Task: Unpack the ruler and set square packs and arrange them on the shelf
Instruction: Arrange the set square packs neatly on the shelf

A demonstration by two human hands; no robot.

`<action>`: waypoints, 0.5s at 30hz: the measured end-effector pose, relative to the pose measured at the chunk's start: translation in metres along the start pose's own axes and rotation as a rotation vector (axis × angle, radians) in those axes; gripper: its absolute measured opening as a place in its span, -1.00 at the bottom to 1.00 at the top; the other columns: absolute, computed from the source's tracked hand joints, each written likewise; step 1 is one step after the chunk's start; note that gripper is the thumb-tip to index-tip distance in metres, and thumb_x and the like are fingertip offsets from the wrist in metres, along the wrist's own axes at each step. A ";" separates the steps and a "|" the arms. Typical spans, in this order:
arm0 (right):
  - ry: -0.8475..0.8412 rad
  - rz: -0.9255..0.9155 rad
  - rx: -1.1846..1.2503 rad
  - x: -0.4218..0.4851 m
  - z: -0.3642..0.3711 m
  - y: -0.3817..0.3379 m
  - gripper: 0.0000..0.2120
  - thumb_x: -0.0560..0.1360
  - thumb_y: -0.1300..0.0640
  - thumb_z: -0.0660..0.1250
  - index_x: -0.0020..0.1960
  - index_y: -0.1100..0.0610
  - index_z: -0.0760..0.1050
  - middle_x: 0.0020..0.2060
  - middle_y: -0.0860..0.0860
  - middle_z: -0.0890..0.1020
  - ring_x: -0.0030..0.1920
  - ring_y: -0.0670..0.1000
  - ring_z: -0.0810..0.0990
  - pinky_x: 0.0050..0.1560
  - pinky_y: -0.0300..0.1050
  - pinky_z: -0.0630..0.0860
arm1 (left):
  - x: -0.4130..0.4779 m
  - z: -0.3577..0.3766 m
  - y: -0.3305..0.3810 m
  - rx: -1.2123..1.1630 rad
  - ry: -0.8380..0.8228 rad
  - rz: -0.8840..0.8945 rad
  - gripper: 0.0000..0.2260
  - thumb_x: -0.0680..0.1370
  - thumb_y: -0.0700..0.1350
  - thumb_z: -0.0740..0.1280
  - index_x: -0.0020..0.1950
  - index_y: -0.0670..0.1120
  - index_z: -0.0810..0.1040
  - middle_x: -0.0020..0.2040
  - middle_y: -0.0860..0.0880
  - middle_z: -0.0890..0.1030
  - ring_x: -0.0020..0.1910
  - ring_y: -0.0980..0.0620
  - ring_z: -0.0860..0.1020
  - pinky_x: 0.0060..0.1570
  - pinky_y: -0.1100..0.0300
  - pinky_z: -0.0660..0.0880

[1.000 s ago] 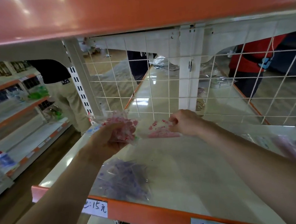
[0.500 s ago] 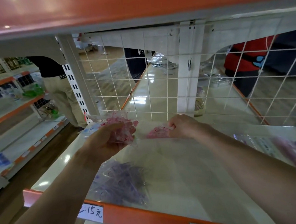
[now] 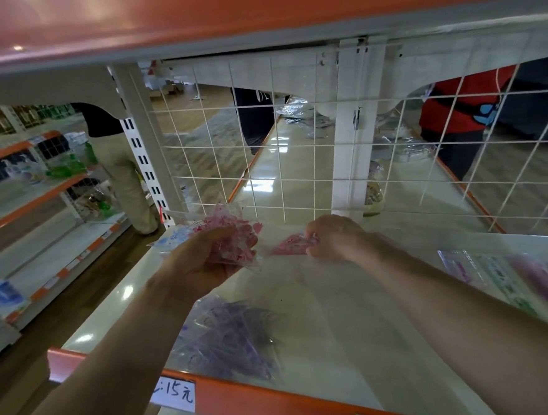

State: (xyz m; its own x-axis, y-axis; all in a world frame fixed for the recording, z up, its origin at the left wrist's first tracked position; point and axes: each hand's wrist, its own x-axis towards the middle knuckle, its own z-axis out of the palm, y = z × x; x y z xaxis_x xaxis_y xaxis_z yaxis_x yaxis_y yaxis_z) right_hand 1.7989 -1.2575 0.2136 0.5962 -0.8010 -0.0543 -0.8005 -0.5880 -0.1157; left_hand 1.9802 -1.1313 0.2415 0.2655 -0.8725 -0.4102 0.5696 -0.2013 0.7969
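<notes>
My left hand (image 3: 202, 264) grips a bunch of clear packs with pink printing (image 3: 232, 233), held just above the back left of the white shelf (image 3: 332, 316). My right hand (image 3: 336, 238) pinches a single pink pack (image 3: 290, 245) low over the shelf, near the wire grid at the back. A pile of clear packs with purple pieces (image 3: 230, 336) lies on the shelf near its front edge, below my left forearm. More packs with purple and green printing (image 3: 511, 281) lie on the shelf at the right.
A white wire grid (image 3: 295, 160) closes the shelf's back, with a white upright post (image 3: 352, 143) in it. An orange shelf (image 3: 252, 8) hangs close overhead. The front rail is orange with a price tag (image 3: 175, 394). People stand beyond the grid and at the left aisle.
The right hand has lowered the single pink pack toward the shelf surface near the grid. The left hand keeps its bunch in the same place. The camera shifted slightly.
</notes>
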 end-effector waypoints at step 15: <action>-0.030 0.043 1.180 -0.047 -0.050 0.020 -0.75 0.59 0.03 0.26 0.06 0.20 0.57 -0.06 0.15 0.68 -0.15 0.00 0.65 -0.14 -0.16 0.54 | -0.016 0.039 -0.018 0.104 -0.284 -0.025 -0.80 0.43 -0.30 0.31 0.04 -0.23 0.57 -0.01 -0.18 0.68 -0.15 -0.09 0.68 -0.15 -0.08 0.59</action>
State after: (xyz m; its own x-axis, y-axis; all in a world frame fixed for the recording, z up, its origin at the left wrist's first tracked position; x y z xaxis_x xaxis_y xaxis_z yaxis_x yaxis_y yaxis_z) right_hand 1.7523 -1.2375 0.2629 0.5839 -0.8055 -0.1016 -0.2778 -0.0807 -0.9572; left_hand 1.9351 -1.1309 0.2512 0.0161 -0.9533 -0.3016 0.4869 -0.2560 0.8351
